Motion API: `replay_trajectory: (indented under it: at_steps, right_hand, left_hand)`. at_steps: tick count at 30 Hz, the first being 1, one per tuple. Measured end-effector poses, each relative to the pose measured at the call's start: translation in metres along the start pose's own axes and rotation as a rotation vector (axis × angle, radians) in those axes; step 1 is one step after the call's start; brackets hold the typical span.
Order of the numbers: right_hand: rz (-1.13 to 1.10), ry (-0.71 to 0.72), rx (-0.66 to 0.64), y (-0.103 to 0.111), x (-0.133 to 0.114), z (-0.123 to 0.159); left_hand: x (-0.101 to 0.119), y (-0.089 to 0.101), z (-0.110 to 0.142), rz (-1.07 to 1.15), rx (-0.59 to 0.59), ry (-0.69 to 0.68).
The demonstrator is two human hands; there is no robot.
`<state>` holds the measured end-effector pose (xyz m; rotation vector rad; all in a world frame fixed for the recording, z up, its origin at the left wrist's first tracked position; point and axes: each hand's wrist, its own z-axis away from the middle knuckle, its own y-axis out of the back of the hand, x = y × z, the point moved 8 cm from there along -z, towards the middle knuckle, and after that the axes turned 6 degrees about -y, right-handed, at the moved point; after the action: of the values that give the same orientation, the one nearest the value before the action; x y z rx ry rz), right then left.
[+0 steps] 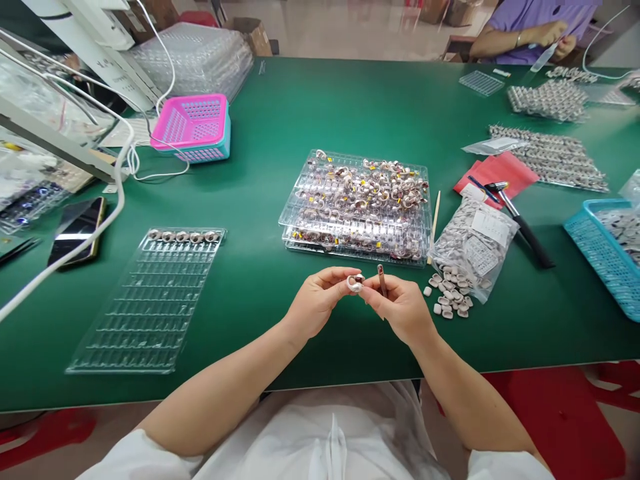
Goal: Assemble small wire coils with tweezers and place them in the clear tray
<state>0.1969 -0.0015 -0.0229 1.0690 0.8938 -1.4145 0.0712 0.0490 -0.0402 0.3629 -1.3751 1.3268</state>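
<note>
My left hand (316, 299) pinches a small white ring-shaped piece (355, 284) with a dark red part. The thumb and fingertips of my right hand (400, 303) meet the same piece from the other side. A slim brown flat tool (382, 280) stands up between my right fingers; its lower end is mostly hidden. Just beyond both hands lie stacked clear trays (287, 220) heaped with similar ring-shaped pieces, some bearing yellow bits. To the left, another clear blister tray (145, 303) carries a single row of pieces (184, 237) along its far edge.
Right of my hands, small beige caps (450, 293) spill beside a plastic bag (475, 233). A hammer (523, 227) rests near red sheets (500, 175). A blue basket (600, 253) is far right; a pink basket (190, 120), cable and phone (77, 230) lie left. Someone works opposite.
</note>
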Motion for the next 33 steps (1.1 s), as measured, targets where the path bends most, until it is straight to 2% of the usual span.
replay_trajectory:
  at_steps: [6, 15, 22, 33]
  right_hand:
    - [0.040, 0.052, 0.070, 0.004, -0.005, 0.007]
    - [0.017, -0.031, -0.056, 0.002, 0.001, 0.004]
    - [0.081, 0.058, 0.015, 0.004, -0.009, 0.008]
    - [0.185, 0.238, 0.049, 0.004, -0.023, 0.014]
  left_hand:
    - [0.006, 0.002, 0.001, -0.113, -0.030, -0.107]
    - [0.022, -0.006, 0.003, -0.223, -0.117, -0.166]
    - [0.026, -0.005, 0.005, -0.228, -0.113, -0.225]
    - [0.025, -0.005, 0.007, -0.167, -0.100, -0.213]
